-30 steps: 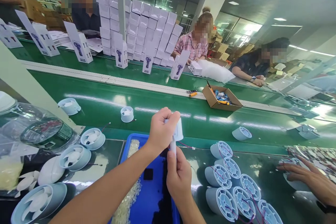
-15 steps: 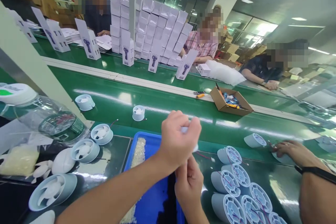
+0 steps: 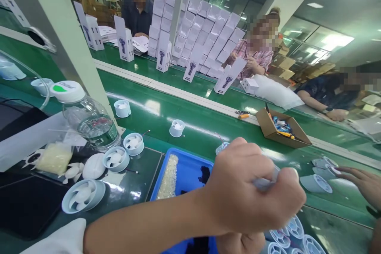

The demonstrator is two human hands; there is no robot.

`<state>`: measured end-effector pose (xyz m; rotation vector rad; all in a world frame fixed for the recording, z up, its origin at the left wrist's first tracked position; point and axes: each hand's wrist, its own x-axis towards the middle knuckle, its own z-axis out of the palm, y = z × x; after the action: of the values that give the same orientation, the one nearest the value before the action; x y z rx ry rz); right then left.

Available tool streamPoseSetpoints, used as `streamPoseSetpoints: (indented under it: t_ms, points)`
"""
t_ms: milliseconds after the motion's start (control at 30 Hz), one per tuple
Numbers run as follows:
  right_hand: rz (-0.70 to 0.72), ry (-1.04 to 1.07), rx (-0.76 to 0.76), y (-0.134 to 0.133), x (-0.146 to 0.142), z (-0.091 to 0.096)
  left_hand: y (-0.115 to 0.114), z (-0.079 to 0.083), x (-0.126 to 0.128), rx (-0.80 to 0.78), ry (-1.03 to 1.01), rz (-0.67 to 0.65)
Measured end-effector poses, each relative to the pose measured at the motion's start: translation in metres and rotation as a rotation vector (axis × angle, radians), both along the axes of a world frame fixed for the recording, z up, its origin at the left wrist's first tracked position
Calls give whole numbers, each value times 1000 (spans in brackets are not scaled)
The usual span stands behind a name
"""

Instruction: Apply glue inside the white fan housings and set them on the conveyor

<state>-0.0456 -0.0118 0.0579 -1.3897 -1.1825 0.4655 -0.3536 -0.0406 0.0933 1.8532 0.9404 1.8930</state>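
My left hand (image 3: pixel 253 190) is closed in a fist over the blue tray's right side. A bit of a pale blue fan housing (image 3: pixel 264 183) shows between its fingers, most of it covered. Right below, my right hand (image 3: pixel 239 242) is closed against the left one; what its fingers hold is hidden. The blue tray (image 3: pixel 190 158) carries off-white small pieces (image 3: pixel 168 176) along its left side and black pieces (image 3: pixel 204 174). Several pale blue fan housings (image 3: pixel 279 238) stand beyond my hands at the lower right, partly covered by them.
Fan housings with white blades (image 3: pixel 83 196) and a large clear bottle (image 3: pixel 92 123) stand on the left. On the green belt (image 3: pixel 149 119) sit more housings, and an open carton (image 3: pixel 282 129) lies beyond. A co-worker's hand (image 3: pixel 361 182) touches housings at right. White boxes (image 3: pixel 190 63) line the far side.
The view has swung left. Both my hands appear closer and farther right and lower in view, still together. The co-worker's hand at the right has moved to other housings on the belt.
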Motion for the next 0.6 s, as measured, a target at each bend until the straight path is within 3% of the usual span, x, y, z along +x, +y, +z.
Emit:
streamPoseSetpoints:
  t_ms: [67, 100, 167, 233, 333, 400, 433, 467, 600]
  points:
    - [-128, -146, -146, 18, 31, 12, 2, 1, -2, -3, -87, -96]
    - [-127, -154, -146, 19, 26, 11, 3, 0, -2, -9, -105, -110]
    - [-33, -41, -49, 3, -23, -3, 7, -4, -2, -45, -107, -120]
    - [5, 33, 39, -27, -102, -27, 12, -10, -2, -150, -60, -165]
    - [36, 41, 27, -65, -205, -63, 23, -19, -7, -427, 92, -379]
    - [30, 49, -9, -72, -237, -74, 34, -21, -14, -599, 170, -517]
    - [76, -1, -44, -71, -242, -76, 39, -21, -20, -647, 179, -524]
    - [115, -53, -84, -69, -243, -76, 46, -21, -26, -668, 173, -477]
    - [220, -141, -215, -58, -233, -70, 76, -13, -63, -662, 272, -48]
